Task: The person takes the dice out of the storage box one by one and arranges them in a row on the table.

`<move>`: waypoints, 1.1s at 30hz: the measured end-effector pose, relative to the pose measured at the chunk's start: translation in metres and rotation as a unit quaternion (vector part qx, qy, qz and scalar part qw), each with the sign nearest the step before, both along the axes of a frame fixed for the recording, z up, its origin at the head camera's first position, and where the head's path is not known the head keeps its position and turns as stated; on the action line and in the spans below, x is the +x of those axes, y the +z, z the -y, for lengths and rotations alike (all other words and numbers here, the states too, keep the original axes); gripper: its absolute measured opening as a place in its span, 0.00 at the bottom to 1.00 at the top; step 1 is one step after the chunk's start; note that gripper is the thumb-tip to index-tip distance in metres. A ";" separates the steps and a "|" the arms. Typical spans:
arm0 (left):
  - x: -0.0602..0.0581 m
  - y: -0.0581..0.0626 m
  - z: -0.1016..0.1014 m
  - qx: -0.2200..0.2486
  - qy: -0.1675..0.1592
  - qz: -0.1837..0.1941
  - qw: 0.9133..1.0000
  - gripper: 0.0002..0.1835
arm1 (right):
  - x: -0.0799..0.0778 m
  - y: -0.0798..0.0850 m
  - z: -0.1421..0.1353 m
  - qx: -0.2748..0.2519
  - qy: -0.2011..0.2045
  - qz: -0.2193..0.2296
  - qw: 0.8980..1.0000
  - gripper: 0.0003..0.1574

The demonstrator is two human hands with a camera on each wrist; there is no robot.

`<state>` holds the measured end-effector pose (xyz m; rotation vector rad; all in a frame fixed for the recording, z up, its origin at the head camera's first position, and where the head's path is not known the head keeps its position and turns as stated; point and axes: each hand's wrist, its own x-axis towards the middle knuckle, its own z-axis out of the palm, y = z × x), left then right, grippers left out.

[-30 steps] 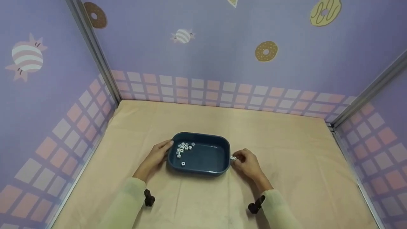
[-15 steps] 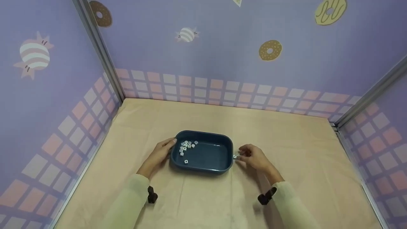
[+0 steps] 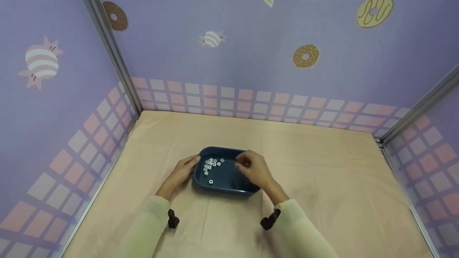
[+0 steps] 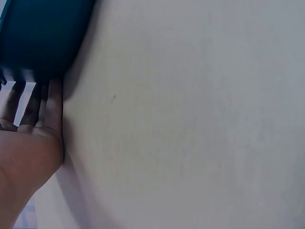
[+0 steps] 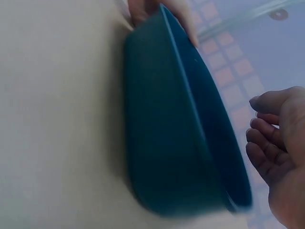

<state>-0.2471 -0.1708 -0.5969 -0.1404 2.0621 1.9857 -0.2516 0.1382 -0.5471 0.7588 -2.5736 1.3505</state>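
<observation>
A dark blue rectangular dish [image 3: 229, 191] with rounded corners stands on the cloth-covered table. Small white dice [image 3: 210, 163] lie mostly bunched at its left end, with one [image 3: 211, 182] apart near the front wall. My left hand [image 3: 180, 173] grips the dish's left end, thumb at the rim and fingers along the outer wall. Over the right half of the dish is my right hand [image 3: 255, 170], its fingers bent and the thumb close to the index fingertip. In the right wrist view no die shows at these fingertips, and I cannot tell whether one is hidden between them.
A pale cloth [image 3: 340, 186] covers the table around the dish. Patterned walls [image 3: 251, 53] close off the back and both sides, with metal posts [image 3: 120, 64] at the corners. Each sleeve cuff has a dark camera mount [image 3: 173, 219] beneath it.
My right hand has moved from outside the dish's right end, where a white die showed at its fingertips, up and left over the dish. My left hand keeps its hold.
</observation>
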 end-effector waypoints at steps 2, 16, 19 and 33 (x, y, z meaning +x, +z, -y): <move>0.000 0.000 0.000 -0.003 0.002 -0.003 1.000 0.33 | 0.002 -0.004 0.018 0.009 0.009 0.010 1.000 0.12; 0.002 0.002 0.002 -0.027 -0.007 -0.019 0.999 0.35 | 0.005 -0.013 0.083 0.110 0.069 0.064 0.990 0.15; 0.002 0.001 0.001 -0.021 -0.007 -0.020 1.000 0.34 | 0.003 -0.019 0.086 0.125 0.078 0.077 0.986 0.11; 0.002 0.000 -0.001 0.017 0.002 -0.011 1.000 0.34 | -0.005 -0.030 0.089 0.150 0.118 0.155 0.969 0.06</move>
